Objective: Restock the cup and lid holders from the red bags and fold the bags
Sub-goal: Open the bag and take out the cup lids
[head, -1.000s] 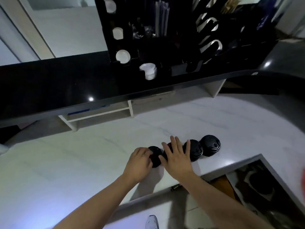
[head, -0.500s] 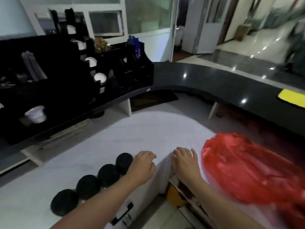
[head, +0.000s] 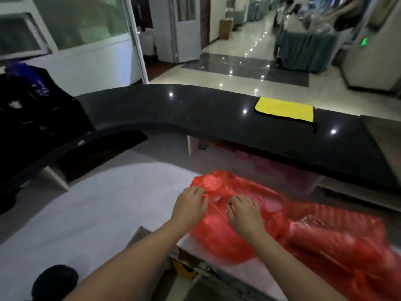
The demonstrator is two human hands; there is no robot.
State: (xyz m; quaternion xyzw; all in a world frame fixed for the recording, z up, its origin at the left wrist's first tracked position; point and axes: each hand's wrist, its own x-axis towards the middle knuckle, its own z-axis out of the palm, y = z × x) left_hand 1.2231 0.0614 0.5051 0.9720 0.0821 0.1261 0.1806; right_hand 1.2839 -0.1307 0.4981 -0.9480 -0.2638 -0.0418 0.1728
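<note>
Both hands lie on the red bag (head: 282,233) on the white desk (head: 104,213): left hand (head: 191,206) and right hand (head: 245,213) pinch its plastic with curled fingers

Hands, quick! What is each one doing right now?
Left hand: fingers curled, gripping the red bag.
Right hand: fingers curled on the same bag, apparently gripping it.

Red bag (head: 303,231), yellow cloth (head: 284,110), black counter (head: 195,114)

Dim, motion-blurred wide-angle view; ceiling-light glints on the black counter (head: 217,118).
</note>
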